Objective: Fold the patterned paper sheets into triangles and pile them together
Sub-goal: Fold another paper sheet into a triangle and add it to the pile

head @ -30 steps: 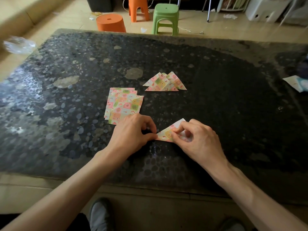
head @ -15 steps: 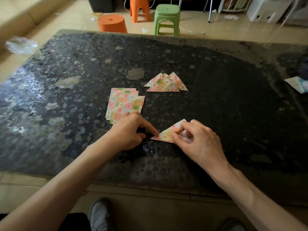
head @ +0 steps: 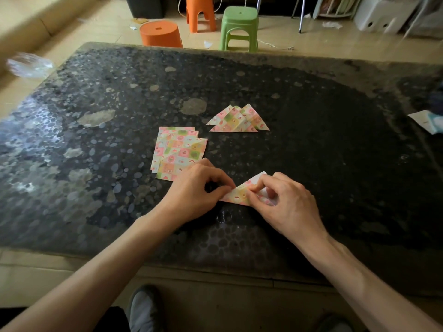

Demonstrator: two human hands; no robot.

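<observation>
bare forearms [head: 96, 271], grey shoe [head: 143, 310]

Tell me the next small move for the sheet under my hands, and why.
Probably press the fold flat and run a finger along the crease. The left hand pinches the left corner of the folded sheet and the right hand pinches its middle, yet white paper shows at its top corner, so the triangle looks unfinished. The pile of triangles can wait.
</observation>
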